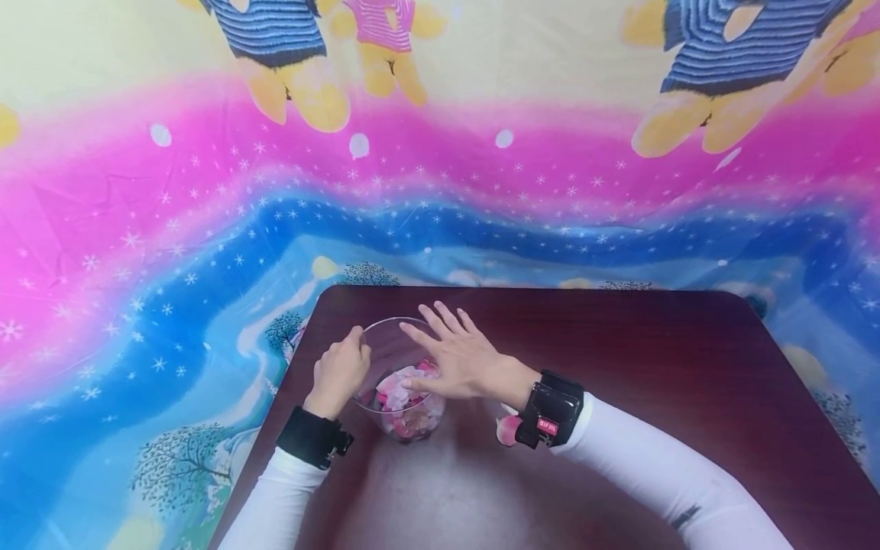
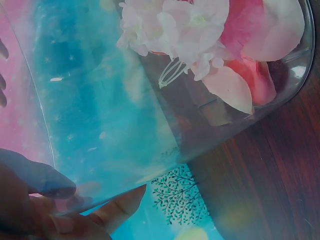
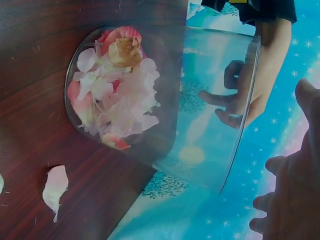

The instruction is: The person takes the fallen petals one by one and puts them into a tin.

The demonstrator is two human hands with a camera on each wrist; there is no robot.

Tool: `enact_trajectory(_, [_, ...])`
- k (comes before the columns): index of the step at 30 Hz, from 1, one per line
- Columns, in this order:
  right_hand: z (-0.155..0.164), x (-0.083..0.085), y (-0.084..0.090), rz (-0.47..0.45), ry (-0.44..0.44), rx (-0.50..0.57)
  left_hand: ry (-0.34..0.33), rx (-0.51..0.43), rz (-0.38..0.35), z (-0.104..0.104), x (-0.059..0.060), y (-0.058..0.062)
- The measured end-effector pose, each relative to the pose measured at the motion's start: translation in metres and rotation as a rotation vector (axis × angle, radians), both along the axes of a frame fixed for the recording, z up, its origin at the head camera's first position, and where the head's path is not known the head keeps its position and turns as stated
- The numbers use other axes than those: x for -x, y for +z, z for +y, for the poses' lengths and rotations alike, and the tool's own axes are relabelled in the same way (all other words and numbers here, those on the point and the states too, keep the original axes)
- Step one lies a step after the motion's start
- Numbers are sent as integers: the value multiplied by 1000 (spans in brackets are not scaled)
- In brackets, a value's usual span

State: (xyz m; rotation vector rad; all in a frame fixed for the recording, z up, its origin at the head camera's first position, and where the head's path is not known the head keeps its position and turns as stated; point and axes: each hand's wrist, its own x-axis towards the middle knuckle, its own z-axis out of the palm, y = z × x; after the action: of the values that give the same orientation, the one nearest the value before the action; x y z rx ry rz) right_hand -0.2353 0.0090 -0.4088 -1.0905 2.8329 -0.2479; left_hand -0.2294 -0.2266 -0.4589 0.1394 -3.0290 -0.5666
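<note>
A clear glass jar [image 1: 385, 347] stands on the table, with pink, white and red flower petals [image 1: 399, 388] heaped at its bottom. My left hand [image 1: 341, 373] grips the jar's rim at its left side, thumb and fingers on either side of the glass in the left wrist view. Over the right part of the jar's mouth is my right hand [image 1: 462, 353], palm down with fingers spread and nothing held. In the right wrist view a tan, crumpled piece [image 3: 125, 51] lies among the petals.
The dark wooden table [image 1: 653, 367] has loose petals on it; one pale pink petal [image 3: 55, 187] lies near the jar, and a pink-and-white petal [image 1: 507, 430] shows beside the right wrist strap. A patterned pink and blue cloth [image 1: 206, 229] hangs behind and around the table.
</note>
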Motion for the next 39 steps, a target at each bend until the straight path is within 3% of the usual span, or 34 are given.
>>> enact_trajectory(7, [11, 9, -5, 5, -33, 52, -2, -4, 9, -1, 0, 0])
enact_trajectory(17, [32, 32, -20, -72, -108, 31, -3, -10, 0, -1, -1, 0])
enact_trajectory(30, [50, 57, -63, -108, -245, 188, -6, -5, 17, -1, 1, -1])
enact_trajectory(39, [55, 55, -100, -167, -249, 64, 3, 2, -4, -1, 2, -2])
